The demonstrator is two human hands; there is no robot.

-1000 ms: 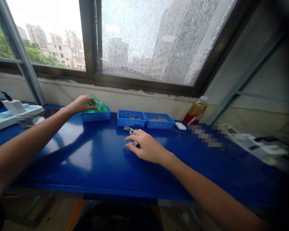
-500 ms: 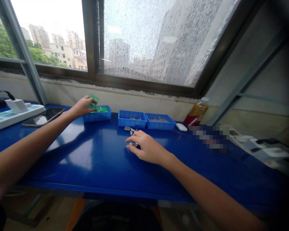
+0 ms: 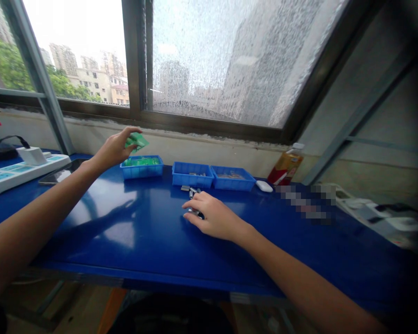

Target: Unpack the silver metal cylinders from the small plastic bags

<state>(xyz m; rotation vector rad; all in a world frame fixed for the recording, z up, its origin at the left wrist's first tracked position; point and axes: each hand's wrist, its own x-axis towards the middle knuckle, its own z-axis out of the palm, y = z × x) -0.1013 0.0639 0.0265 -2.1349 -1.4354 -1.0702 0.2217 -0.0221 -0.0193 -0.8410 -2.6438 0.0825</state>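
My left hand (image 3: 120, 144) is raised above the left blue bin (image 3: 141, 172), pinching a translucent green plastic bag (image 3: 140, 142) by its side. More green bags (image 3: 144, 161) fill that bin. Low over the table's middle, my right hand (image 3: 214, 213) has its fingers curled around a small dark and silver metal part (image 3: 197, 214), partly hidden by them. Just beyond its fingertips, several small metal pieces (image 3: 190, 191) lie on the blue tabletop. Behind them stand a middle blue bin (image 3: 191, 181) and a right blue bin (image 3: 233, 184), both with small parts inside.
At left are a white power strip (image 3: 28, 169) and a phone (image 3: 57, 176), partly behind my left forearm. A white rounded object (image 3: 264, 186) and an amber drink bottle (image 3: 285, 164) stand right of the bins. The window wall (image 3: 202, 141) borders the table's back.
My left hand has lifted up out of the left bin with the green bag, uncovering more of the bags inside. My right hand stays in nearly the same place. The view has shifted slightly.
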